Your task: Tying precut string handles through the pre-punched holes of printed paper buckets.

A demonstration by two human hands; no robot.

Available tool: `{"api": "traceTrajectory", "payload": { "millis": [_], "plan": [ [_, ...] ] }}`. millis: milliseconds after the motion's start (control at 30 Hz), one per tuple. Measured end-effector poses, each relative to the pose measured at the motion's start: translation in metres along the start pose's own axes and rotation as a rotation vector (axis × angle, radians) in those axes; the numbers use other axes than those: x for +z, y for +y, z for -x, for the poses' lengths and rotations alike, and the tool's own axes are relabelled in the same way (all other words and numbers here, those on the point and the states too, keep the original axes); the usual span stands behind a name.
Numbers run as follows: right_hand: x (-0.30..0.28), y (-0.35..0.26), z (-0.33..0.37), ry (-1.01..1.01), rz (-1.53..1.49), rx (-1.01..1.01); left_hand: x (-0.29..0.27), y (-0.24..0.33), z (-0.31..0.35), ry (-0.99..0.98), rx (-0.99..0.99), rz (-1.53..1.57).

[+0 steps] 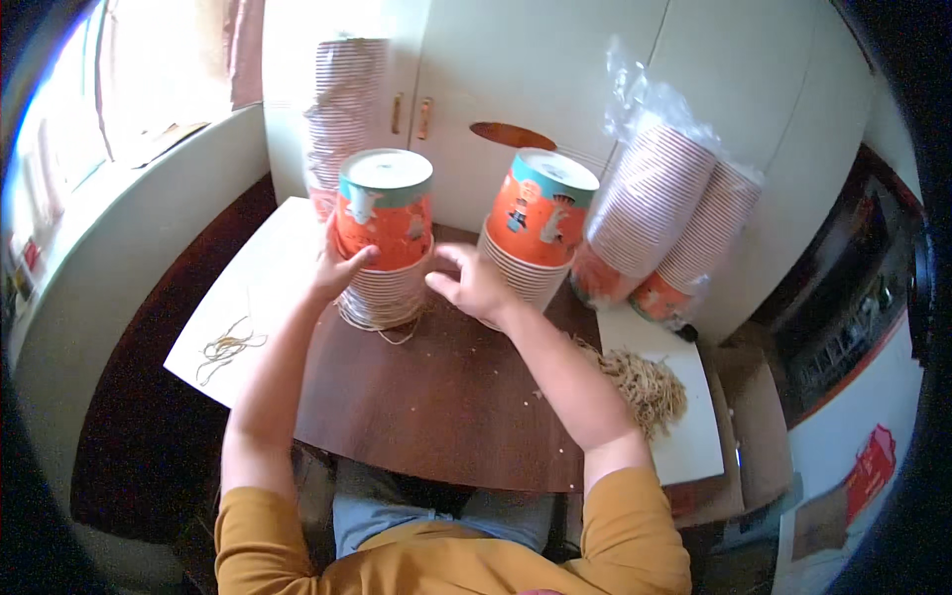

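Resting wide against the left side of an upturned stack of orange-and-teal paper buckets, my left hand sits between 9 and 10 o'clock, its thumb reaching across the front. That stack stands at 10 o'clock on the dark brown tabletop – white base uppermost, pale rims nested close below, and a thin loop of straw-coloured strand at its foot.

I have the right hand close to the dial's centre, just beside the same stack's right edge. Its fingers are half curled, with a narrow space to the thumb; I cannot tell whether they touch the rims or hold a strand.

At 1 o'clock I see a second upturned stack with matching colours. Two plastic-wrapped bucket stacks lean at 2 o'clock, and a tall bucket column rises at 11, behind the first stack. Over at 4 o'clock I find a tangled heap of straw-coloured fibre, partly on the tabletop's white end – and at 8 to 9, a few loose strands lying on the other white end. White cabinet doors fill 12 o'clock.
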State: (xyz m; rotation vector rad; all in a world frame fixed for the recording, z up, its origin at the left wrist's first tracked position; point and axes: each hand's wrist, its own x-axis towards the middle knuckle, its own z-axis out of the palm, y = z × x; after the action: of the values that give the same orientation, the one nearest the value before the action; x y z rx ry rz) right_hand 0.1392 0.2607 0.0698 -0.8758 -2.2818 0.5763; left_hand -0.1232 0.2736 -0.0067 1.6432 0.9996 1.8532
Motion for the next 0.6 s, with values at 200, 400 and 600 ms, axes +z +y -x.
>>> {"api": "traceTrajectory", "payload": {
  "millis": [200,400,600],
  "plan": [
    [-0.133,-0.011,0.017,0.578,0.991,0.048,0.069,0.183,0.062,-0.276,0.108,-0.535],
    [-0.151,0.022,-0.025,0.48,0.843,-0.07,0.09,0.326,0.106,-0.91,0.336,-0.261],
    [-0.2,0.014,-0.043,0.576,0.479,0.123,0.126,0.327,0.097,-0.902,0.35,-0.313]
  ]
}}
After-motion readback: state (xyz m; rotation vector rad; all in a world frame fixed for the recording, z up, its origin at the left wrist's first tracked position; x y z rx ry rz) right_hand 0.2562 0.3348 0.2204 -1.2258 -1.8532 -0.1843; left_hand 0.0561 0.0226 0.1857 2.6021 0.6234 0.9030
